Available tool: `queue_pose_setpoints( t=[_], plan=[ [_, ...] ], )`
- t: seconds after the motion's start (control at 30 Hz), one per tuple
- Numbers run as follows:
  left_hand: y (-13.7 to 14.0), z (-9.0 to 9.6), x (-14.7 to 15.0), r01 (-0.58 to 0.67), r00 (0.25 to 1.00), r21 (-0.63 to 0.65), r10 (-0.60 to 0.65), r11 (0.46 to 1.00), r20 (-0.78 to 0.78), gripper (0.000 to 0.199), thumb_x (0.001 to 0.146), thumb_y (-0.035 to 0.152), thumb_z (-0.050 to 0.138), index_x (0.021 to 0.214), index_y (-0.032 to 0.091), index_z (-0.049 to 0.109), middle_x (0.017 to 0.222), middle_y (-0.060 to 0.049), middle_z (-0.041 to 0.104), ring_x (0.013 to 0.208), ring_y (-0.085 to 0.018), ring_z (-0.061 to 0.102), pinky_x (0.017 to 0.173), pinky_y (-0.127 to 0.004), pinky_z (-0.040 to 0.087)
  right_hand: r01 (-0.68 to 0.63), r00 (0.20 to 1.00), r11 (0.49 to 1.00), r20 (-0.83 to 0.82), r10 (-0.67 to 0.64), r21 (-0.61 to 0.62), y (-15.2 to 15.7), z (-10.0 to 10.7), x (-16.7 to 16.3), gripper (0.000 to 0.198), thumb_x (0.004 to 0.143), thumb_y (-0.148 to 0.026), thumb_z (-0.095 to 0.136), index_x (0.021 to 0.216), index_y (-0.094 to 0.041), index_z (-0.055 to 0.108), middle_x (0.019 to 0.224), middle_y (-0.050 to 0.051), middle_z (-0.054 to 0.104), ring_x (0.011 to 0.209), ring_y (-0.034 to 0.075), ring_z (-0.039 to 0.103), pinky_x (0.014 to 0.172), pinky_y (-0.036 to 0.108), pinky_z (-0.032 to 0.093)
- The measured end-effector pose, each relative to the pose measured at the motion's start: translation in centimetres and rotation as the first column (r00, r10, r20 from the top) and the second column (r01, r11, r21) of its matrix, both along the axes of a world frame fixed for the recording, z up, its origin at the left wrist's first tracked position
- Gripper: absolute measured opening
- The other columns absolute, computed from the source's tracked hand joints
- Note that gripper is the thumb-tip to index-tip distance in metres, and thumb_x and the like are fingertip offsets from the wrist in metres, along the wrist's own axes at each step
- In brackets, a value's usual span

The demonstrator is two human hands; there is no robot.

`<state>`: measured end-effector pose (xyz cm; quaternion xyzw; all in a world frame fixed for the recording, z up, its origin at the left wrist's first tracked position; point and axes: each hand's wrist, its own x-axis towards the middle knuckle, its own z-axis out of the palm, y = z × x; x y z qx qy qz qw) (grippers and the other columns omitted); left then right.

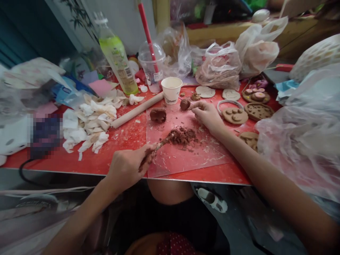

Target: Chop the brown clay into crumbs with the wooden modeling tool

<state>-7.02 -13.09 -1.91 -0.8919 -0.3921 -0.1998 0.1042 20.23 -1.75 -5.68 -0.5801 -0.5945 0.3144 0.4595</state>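
My left hand [130, 164] is closed around a thin clay-smeared stick-like tool [162, 142]; its exact kind is hidden under the brown coating. The tool's far end rests in a heap of crumbled brown clay [183, 136] on a clear plastic sheet [170, 166]. Beyond the heap, my right hand [207, 115] has its fingertips closed at the side of a small brown clay ball [185, 104]. A larger brown clay lump [158, 115] sits to the left of that ball, near a white paper cup [171, 92].
A rolling pin [138, 110] lies left of the cup beside crumpled tissues [92, 120]. Behind stand a green-labelled bottle [118, 60] and a plastic cup with a red straw [152, 67]. Decorated clay discs [235, 115], a white ring [225, 102] and plastic bags [294, 138] fill the right.
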Motion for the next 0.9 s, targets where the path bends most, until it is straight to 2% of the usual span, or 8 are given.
queue_pose_setpoints(
  t=[0.17, 0.43, 0.6, 0.7, 0.77, 0.83, 0.9],
  plan=[
    [0.6, -0.6, 2.0, -0.050, 0.996, 0.032, 0.052, 0.998, -0.077, 0.032, 0.095, 0.027, 0.038, 0.090, 0.019, 0.068, 0.051, 0.001, 0.066, 0.040, -0.013, 0.058, 0.043, -0.025, 0.025, 0.005, 1.000, 1.000, 0.005, -0.006, 0.013, 0.1, 0.0, 0.0, 0.011, 0.070, -0.018, 0.051, 0.076, -0.018, 0.060, 0.062, -0.001, 0.050, 0.057, 0.012, 0.043, 0.053, 0.026, 0.033],
    [0.1, -0.7, 2.4, -0.053, 0.983, 0.052, 0.062, 0.997, -0.171, 0.031, 0.094, 0.026, 0.040, 0.083, 0.018, 0.069, 0.048, 0.000, 0.063, 0.040, -0.014, 0.057, 0.044, -0.026, 0.021, 0.010, 0.999, 1.000, 0.044, -0.010, 0.016, 0.2, -0.4, 0.1, 0.016, 0.070, -0.016, 0.049, 0.078, -0.017, 0.063, 0.060, -0.002, 0.048, 0.057, 0.012, 0.044, 0.055, 0.026, 0.032],
    [-0.6, -0.6, 1.5, -0.057, 0.974, 0.041, 0.065, 0.997, -0.216, 0.028, 0.092, 0.026, 0.044, 0.105, 0.020, 0.068, 0.053, 0.001, 0.066, 0.042, -0.016, 0.060, 0.044, -0.027, 0.021, 0.016, 0.999, 0.999, 0.035, -0.018, 0.049, 0.0, -0.1, 0.0, 0.013, 0.069, -0.016, 0.049, 0.075, -0.017, 0.061, 0.068, 0.000, 0.053, 0.062, 0.012, 0.047, 0.057, 0.026, 0.035],
    [-1.2, 0.3, 0.5, -0.017, 0.977, 0.000, 0.016, 1.000, -0.215, 0.028, 0.093, 0.026, 0.042, 0.100, 0.020, 0.068, 0.053, 0.001, 0.066, 0.041, -0.016, 0.059, 0.043, -0.027, 0.023, 0.011, 0.999, 0.999, 0.029, -0.012, 0.040, 0.0, 0.0, -0.1, 0.012, 0.069, -0.017, 0.049, 0.074, -0.018, 0.060, 0.068, 0.000, 0.053, 0.062, 0.012, 0.047, 0.056, 0.026, 0.036],
    [-1.5, 0.9, 0.2, 0.037, 0.988, -0.059, -0.046, 0.998, -0.149, 0.026, 0.093, 0.025, 0.042, 0.098, 0.020, 0.067, 0.057, 0.002, 0.067, 0.044, -0.016, 0.060, 0.043, -0.026, 0.029, 0.009, 1.000, 1.000, 0.028, -0.009, 0.026, 0.0, 0.1, -0.1, 0.012, 0.069, -0.018, 0.050, 0.074, -0.018, 0.060, 0.065, 0.000, 0.052, 0.060, 0.012, 0.046, 0.055, 0.026, 0.035],
    [-1.7, 1.0, 0.7, 0.076, 0.996, -0.110, -0.080, 0.991, -0.040, 0.028, 0.093, 0.022, 0.043, 0.114, 0.020, 0.061, 0.067, 0.002, 0.068, 0.051, -0.014, 0.063, 0.047, -0.025, 0.037, 0.006, 1.000, 1.000, 0.028, -0.007, 0.021, 0.0, 0.1, 0.0, 0.012, 0.068, -0.019, 0.050, 0.075, -0.018, 0.061, 0.062, -0.001, 0.050, 0.058, 0.012, 0.045, 0.055, 0.026, 0.034],
    [-1.7, 0.7, 1.7, 0.080, 0.994, -0.171, -0.091, 0.982, -0.055, 0.036, 0.093, 0.017, 0.041, 0.127, 0.021, 0.054, 0.073, 0.002, 0.066, 0.052, -0.013, 0.062, 0.046, -0.023, 0.039, 0.006, 1.000, 1.000, 0.029, -0.006, 0.018, 0.0, 0.0, 0.0, 0.014, 0.068, -0.019, 0.050, 0.076, -0.017, 0.061, 0.060, -0.002, 0.049, 0.057, 0.012, 0.044, 0.054, 0.026, 0.033]
  ],
)
